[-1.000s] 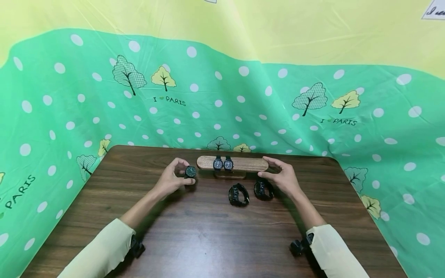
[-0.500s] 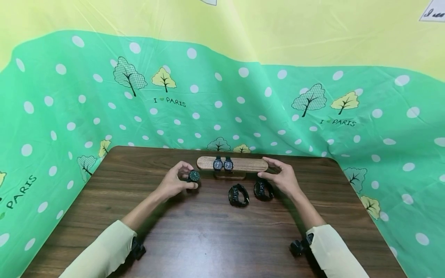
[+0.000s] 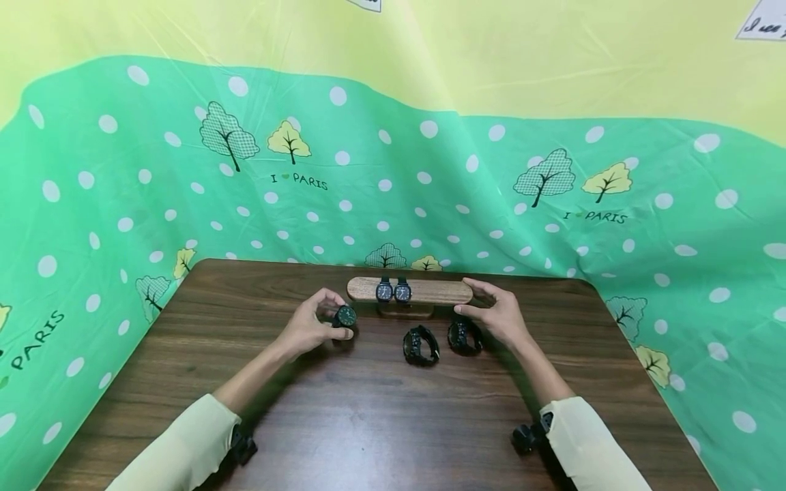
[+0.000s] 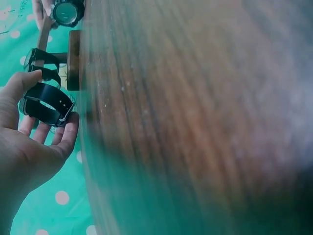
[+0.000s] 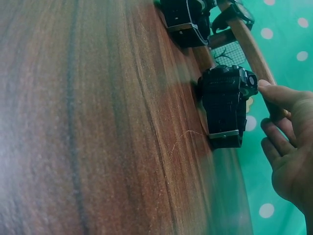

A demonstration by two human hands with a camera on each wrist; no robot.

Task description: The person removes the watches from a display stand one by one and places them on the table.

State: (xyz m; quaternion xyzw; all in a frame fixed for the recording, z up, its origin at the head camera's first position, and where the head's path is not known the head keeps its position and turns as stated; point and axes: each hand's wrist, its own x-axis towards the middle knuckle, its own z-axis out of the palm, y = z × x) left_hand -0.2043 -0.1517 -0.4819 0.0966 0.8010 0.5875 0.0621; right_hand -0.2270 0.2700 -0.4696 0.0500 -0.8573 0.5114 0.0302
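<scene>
My left hand (image 3: 311,327) pinches a black wristwatch (image 3: 346,315) between thumb and fingers, just off the left end of a wooden watch stand (image 3: 442,292). Its closed strap loop (image 4: 48,104) shows in the left wrist view. Two dark watches (image 3: 393,291) sit side by side on the stand's bar, left of its middle. My right hand (image 3: 500,315) grips the bar's right end with thumb and fingers. Right under that hand a chunky black watch (image 5: 227,105) stands on the table, and a similar black watch (image 3: 421,345) stands to its left.
The brown wooden table (image 3: 368,423) runs back to a green and yellow cloth backdrop (image 3: 393,170) with dots and trees. The stand is close to the table's back edge. A small black camera (image 3: 243,444) is strapped to each wrist.
My left hand has shifted slightly right and nearer to me with the watch, whose dial has turned a little. My right hand stays on the bar. The other watches have not moved.
</scene>
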